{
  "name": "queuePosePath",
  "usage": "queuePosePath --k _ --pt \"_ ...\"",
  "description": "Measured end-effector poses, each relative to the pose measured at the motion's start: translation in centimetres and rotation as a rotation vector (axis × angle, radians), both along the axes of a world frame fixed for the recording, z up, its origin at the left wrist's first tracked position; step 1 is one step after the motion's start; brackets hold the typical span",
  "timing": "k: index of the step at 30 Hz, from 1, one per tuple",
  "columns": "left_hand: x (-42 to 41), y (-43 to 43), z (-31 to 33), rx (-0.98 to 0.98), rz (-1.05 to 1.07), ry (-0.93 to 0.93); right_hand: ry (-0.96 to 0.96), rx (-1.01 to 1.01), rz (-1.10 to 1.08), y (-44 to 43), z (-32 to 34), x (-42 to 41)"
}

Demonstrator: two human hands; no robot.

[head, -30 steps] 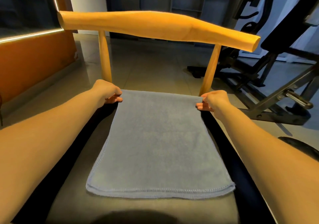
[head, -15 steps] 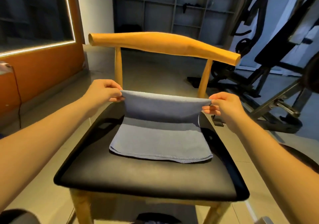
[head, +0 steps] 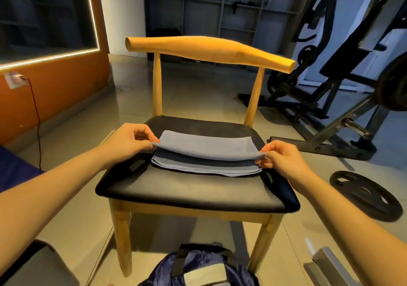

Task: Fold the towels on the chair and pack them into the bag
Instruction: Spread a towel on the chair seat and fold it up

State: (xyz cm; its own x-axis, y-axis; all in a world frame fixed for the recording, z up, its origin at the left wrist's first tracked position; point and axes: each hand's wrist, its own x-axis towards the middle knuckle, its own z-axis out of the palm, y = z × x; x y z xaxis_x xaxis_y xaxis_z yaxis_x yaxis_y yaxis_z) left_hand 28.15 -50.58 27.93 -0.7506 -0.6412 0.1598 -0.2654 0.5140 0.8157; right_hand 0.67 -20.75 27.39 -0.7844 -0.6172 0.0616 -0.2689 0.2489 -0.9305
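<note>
A grey-blue towel (head: 204, 148) lies on the black seat of a wooden chair (head: 193, 188). Its far half is folded forward and hangs just above the near half, whose stitched hem shows at the front. My left hand (head: 130, 141) pinches the towel's left corner between thumb and fingers. My right hand (head: 279, 156) pinches the right corner in the same way. A dark blue bag (head: 198, 268) with black straps and a grey patch sits on the floor in front of the chair, at the bottom of the view.
A black weight plate (head: 365, 194) lies on the floor to the right. Gym machines (head: 330, 91) stand behind it. An orange wall with a socket and cable (head: 36, 118) runs along the left. A grey metal piece (head: 328, 263) sits at bottom right.
Both hands have drawn the towel's far edge up and toward me, folding it over the near half. The view has pulled back, showing the whole chair and the bag below.
</note>
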Motion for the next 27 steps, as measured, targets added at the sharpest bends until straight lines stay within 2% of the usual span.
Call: queuePosePath --k 9,13,16,20,22,25,27 --pt "0.8 0.1 -1.1 -0.148 -0.109 -0.146 0.150 0.097 0.056 1.2 -0.7 -0.1" --pt "0.9 -0.1 -1.0 -0.254 -0.189 -0.272 0.350 0.275 0.133 1.3 -0.2 -0.2" --pt "0.4 0.2 -0.2 -0.267 -0.191 -0.312 0.423 0.366 0.168 0.9 0.6 -0.5" --pt "-2.5 1.0 -0.1 -0.351 -0.055 -0.170 0.452 0.276 -0.061 -1.2 1.1 -2.0" --pt "-5.2 1.2 -0.6 -0.465 -0.010 -0.181 0.475 0.268 -0.108 -2.8 0.7 -2.6" --pt "-9.0 0.6 -1.7 -0.616 -0.024 -0.445 0.535 0.311 0.043 -5.5 -0.4 -3.2" --pt "-10.5 -0.4 -2.8 -0.620 -0.054 -0.633 0.596 0.388 0.199 -7.0 -1.4 -3.6"
